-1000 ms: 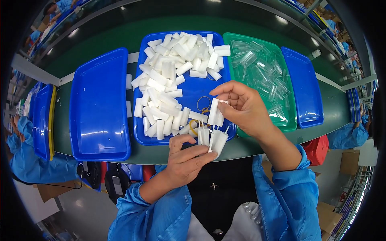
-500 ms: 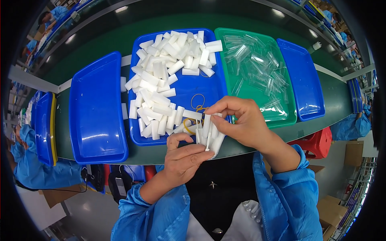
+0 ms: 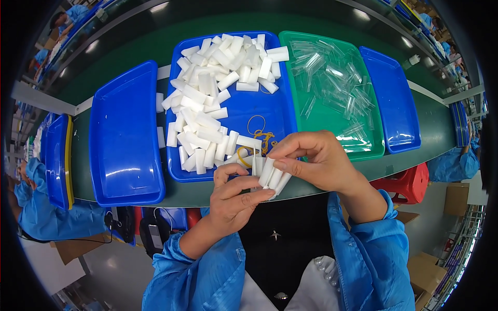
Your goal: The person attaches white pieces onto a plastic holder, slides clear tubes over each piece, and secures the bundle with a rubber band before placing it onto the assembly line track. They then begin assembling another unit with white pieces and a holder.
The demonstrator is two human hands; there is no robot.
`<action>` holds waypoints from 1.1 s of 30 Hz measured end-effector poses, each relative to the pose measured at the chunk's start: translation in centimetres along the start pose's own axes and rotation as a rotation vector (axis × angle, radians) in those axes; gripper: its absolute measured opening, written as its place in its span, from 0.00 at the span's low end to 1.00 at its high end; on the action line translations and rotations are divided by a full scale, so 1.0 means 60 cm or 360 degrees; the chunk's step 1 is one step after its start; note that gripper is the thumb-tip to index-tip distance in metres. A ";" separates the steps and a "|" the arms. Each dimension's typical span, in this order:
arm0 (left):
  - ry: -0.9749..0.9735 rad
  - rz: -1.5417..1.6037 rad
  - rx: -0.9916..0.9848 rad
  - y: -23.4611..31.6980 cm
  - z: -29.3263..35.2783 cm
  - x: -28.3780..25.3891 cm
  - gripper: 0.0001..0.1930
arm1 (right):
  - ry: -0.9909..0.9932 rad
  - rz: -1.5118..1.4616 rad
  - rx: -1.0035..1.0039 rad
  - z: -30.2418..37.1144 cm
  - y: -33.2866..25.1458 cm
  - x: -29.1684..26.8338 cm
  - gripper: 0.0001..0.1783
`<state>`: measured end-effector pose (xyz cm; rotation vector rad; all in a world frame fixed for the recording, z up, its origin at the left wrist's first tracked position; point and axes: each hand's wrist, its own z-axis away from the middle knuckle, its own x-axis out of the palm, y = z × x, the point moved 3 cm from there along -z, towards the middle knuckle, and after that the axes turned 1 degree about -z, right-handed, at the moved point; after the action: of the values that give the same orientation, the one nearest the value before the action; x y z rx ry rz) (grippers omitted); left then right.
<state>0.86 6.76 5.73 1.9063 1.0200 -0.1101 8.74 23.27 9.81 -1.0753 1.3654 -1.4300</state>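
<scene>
My left hand (image 3: pixel 233 199) is closed around the lower part of a small bundle of white tube-like pieces (image 3: pixel 273 180), just past the front edge of the central blue tray (image 3: pixel 249 116). The fingers of my right hand (image 3: pixel 320 159) pinch the bundle's upper end. Thin white strips stand up at its left side; their exact kind is hard to make out. A heap of similar white pieces (image 3: pixel 199 96) fills much of the tray's left and far parts. Yellow rubber bands (image 3: pixel 266 142) lie in the tray just beyond my fingers.
A green tray (image 3: pixel 320 126) to the right holds clear plastic tubes or sleeves (image 3: pixel 346 85). Blue trays stand at the left (image 3: pixel 127 140) and far right (image 3: pixel 390 103). A red stool (image 3: pixel 406 185) is under the table's right side. Co-workers in blue sleeves sit at both sides.
My right fingers have come down slightly along the bundle, and the pieces in it sit closer together. The trays appear a little higher in the picture.
</scene>
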 end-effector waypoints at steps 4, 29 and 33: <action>0.0309 0.0337 -0.0242 -0.007 -0.002 0.002 0.12 | -0.0092 0.0077 -0.0012 0.004 0.001 0.009 0.06; 0.0370 0.0397 -0.0198 -0.022 0.030 -0.028 0.09 | -0.0310 0.1621 -0.0788 -0.208 0.042 0.046 0.10; 0.0347 0.0255 -0.0156 -0.020 0.038 -0.034 0.09 | -0.0438 0.2081 -0.0691 -0.222 0.061 0.070 0.09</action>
<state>-0.55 4.06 4.59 1.9312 0.9913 0.2407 -5.15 22.52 5.85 -0.3592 1.6696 -0.0334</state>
